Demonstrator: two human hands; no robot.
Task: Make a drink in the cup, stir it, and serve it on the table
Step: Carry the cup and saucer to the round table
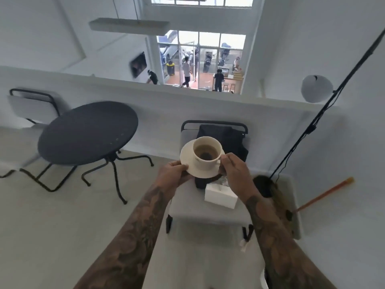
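Observation:
A cream cup holding a brownish drink stands on a cream saucer, carried in the air above a grey chair. My left hand grips the saucer's left rim from below. My right hand holds the saucer's right side, its fingers by the cup's handle. The round dark table stands to the left, apart from the cup, with nothing on its top.
Under the cup is a grey chair with a dark garment over its back and a white box on the seat. A second chair stands behind the table. A black stand pole slants at the right, beside a low white wall.

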